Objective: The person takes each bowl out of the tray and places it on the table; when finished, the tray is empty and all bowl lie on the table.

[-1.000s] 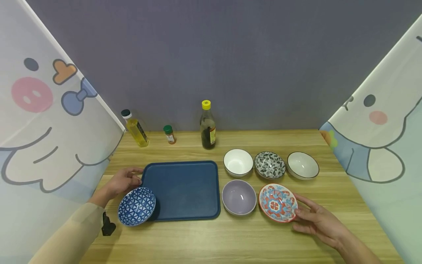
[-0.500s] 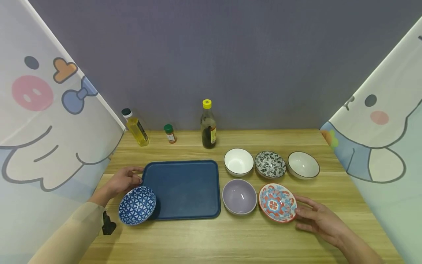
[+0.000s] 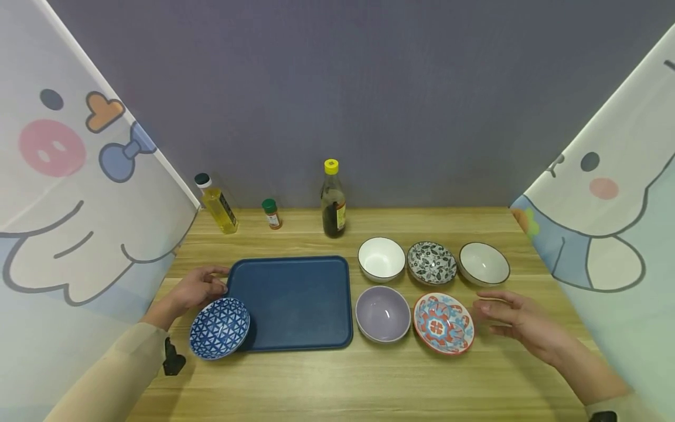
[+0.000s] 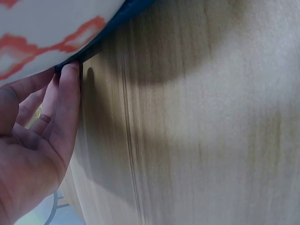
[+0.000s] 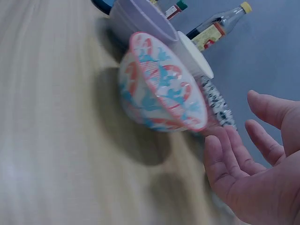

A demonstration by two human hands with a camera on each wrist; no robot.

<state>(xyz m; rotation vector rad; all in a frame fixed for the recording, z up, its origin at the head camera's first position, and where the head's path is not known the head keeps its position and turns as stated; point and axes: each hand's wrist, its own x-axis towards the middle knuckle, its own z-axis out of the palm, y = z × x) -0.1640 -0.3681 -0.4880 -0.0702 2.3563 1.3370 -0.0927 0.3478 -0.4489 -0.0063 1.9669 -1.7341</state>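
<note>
My left hand (image 3: 200, 288) is at the left edge of a dark blue tray (image 3: 290, 305). In the left wrist view its fingers (image 4: 69, 89) pinch the tray's rim, partly hidden behind a bowl. That blue-and-white patterned bowl (image 3: 220, 328), whose outer side shows orange-red marks, sits over the tray's front left corner. My right hand (image 3: 519, 319) hovers right of a red-rimmed floral bowl (image 3: 444, 323), fingers spread and holding nothing. A gap separates them in the head view. The right wrist view shows the fingertips (image 5: 213, 145) just beyond the bowl's rim.
A lilac bowl (image 3: 382, 315) stands right of the tray. Behind it are a white bowl (image 3: 381, 259), a black-and-white leaf-patterned bowl (image 3: 432, 263) and another white bowl (image 3: 484, 264). An oil bottle (image 3: 218, 205), a spice jar (image 3: 271, 214) and a dark sauce bottle (image 3: 333, 202) line the back.
My right hand has let go of the floral bowl and drawn back to the right and slightly up. The left hand, the tray and the bowls have stayed in place.
</note>
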